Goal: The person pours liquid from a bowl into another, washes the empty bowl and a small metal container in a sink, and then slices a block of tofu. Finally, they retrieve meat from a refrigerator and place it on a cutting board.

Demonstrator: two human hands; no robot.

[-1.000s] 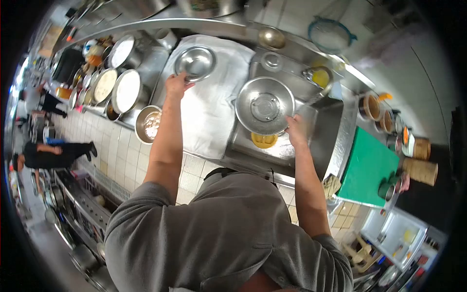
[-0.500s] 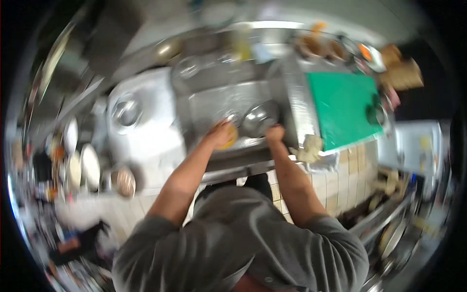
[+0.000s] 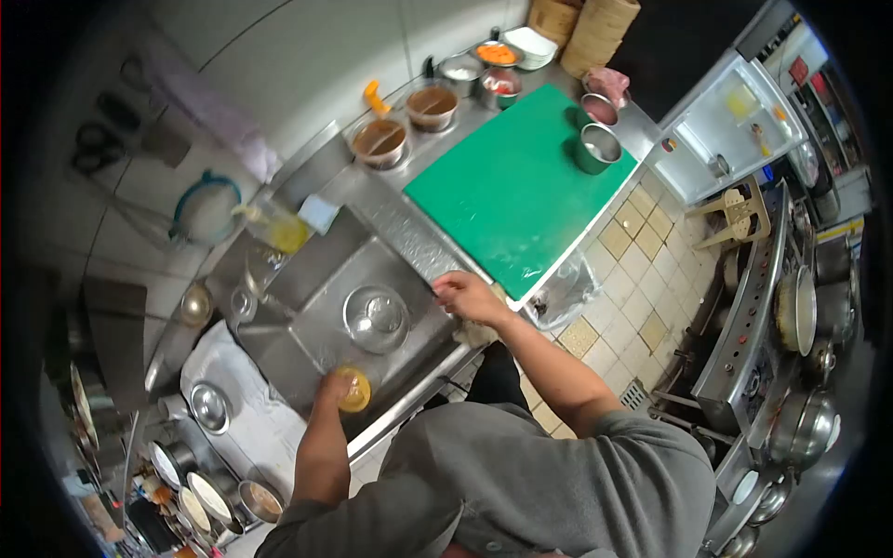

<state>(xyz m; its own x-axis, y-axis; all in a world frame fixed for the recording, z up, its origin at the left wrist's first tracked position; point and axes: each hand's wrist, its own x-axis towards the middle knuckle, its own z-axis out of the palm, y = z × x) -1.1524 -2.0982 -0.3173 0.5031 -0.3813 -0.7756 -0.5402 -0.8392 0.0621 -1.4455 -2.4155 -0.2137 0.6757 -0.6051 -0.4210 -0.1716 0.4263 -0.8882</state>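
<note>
My left hand (image 3: 333, 385) is low in the steel sink (image 3: 312, 325), its fingers closed on the edge of a round yellow thing (image 3: 355, 391), whose kind I cannot make out. Beside it, a shiny metal bowl (image 3: 376, 319) sits on the sink bottom, touched by neither hand. My right hand (image 3: 470, 299) is over the sink's right rim, near the lower corner of the green cutting board (image 3: 512, 200). Its fingers are loosely bent and partly apart, with nothing visible in them. A crumpled beige cloth (image 3: 474, 335) shows just below this hand.
Metal pots of brown sauce (image 3: 379, 144) line the wall behind the board. Two metal cups (image 3: 598, 149) stand on its right side. A yellow bottle (image 3: 286, 234) and a blue-white sponge (image 3: 319, 214) are behind the sink. On the left, a small bowl (image 3: 210, 406) lies on white cloth.
The view has turned toward the right and become sharper. My right hand has let go of the metal bowl and moved to the sink's right rim. My left hand still holds the yellow thing.
</note>
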